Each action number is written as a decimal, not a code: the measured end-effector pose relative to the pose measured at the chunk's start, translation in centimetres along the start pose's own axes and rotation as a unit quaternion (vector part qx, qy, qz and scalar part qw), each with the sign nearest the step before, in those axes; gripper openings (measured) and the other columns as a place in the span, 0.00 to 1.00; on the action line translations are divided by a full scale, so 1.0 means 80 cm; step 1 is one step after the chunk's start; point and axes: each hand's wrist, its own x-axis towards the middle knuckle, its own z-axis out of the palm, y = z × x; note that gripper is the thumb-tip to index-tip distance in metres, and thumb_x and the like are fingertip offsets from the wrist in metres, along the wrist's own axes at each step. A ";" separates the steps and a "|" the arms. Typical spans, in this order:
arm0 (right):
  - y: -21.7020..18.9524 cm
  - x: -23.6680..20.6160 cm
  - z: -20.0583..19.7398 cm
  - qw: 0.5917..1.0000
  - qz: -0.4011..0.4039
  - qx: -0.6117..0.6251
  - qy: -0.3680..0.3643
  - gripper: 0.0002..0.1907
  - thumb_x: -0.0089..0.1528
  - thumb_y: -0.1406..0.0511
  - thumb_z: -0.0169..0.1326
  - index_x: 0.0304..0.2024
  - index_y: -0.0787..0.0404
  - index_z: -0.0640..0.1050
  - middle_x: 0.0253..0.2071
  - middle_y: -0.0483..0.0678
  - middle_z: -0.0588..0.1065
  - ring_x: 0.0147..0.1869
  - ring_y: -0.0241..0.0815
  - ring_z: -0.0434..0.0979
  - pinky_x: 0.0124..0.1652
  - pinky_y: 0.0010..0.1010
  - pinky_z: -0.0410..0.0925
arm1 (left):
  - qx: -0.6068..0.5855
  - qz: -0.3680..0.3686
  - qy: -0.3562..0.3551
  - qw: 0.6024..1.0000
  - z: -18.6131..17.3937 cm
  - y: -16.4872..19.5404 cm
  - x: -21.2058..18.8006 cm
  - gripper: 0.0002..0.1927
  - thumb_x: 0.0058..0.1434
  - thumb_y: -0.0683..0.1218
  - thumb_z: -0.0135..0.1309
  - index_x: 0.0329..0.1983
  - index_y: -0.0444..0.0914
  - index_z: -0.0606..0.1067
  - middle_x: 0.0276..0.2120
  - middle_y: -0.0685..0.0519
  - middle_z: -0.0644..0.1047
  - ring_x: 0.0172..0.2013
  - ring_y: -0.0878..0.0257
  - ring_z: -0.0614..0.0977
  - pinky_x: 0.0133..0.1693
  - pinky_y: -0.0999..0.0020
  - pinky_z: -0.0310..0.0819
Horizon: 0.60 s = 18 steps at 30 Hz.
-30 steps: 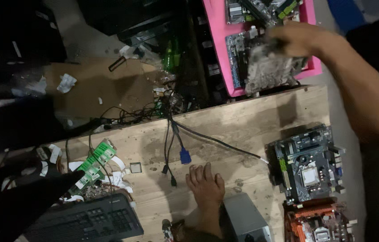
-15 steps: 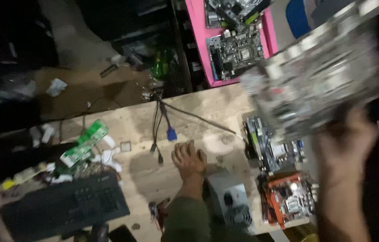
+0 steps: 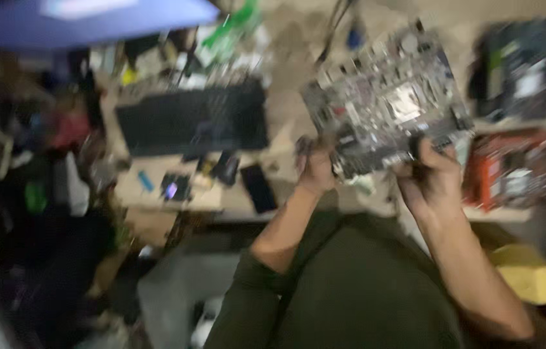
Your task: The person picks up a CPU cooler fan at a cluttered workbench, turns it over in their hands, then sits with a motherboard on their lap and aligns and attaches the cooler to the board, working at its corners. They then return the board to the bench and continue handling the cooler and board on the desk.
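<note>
Motherboard (image 3: 386, 103) was held tilted above wooden surface (image 3: 286, 132), between black keyboard (image 3: 192, 119) and red board (image 3: 512, 171). Left hand (image 3: 317, 169) closed on near-left edge, right hand (image 3: 431, 174) closed on near-right edge. Risk, as judgement: edge-only grip could slip, board could drop onto surface or red board. Half second earlier board was raised in right hand alone, left hand flat on surface.

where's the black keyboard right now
In the head view the black keyboard lies on the wooden table, left of centre, left of the circuit board held up in both hands.
</note>
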 end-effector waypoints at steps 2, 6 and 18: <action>0.052 -0.015 0.008 0.998 0.011 -0.036 -0.050 0.18 0.64 0.68 0.63 0.56 0.55 0.76 0.49 0.43 0.75 0.54 0.43 0.75 0.53 0.39 0.69 | 0.019 0.034 0.031 0.999 -0.030 0.032 -0.048 0.29 0.73 0.53 0.57 0.68 0.30 0.68 0.57 0.43 0.75 0.53 0.52 0.80 0.55 0.53 0.77; 0.102 -0.027 -0.009 0.991 0.000 -0.132 0.012 0.24 0.59 0.72 0.57 0.57 0.53 0.74 0.49 0.43 0.77 0.56 0.41 0.77 0.57 0.38 0.73 | 0.054 0.081 0.137 0.986 -0.120 0.129 -0.148 0.29 0.72 0.52 0.53 0.71 0.37 0.62 0.62 0.46 0.69 0.58 0.50 0.76 0.57 0.49 0.76; 0.240 0.053 -0.014 0.576 -0.209 -0.788 -0.059 0.16 0.70 0.60 0.56 0.52 0.66 0.80 0.43 0.62 0.77 0.49 0.62 0.78 0.49 0.51 0.71 | 0.092 0.092 0.239 0.962 -0.254 0.188 -0.249 0.33 0.69 0.51 0.51 0.74 0.38 0.59 0.68 0.41 0.66 0.64 0.47 0.71 0.60 0.47 0.68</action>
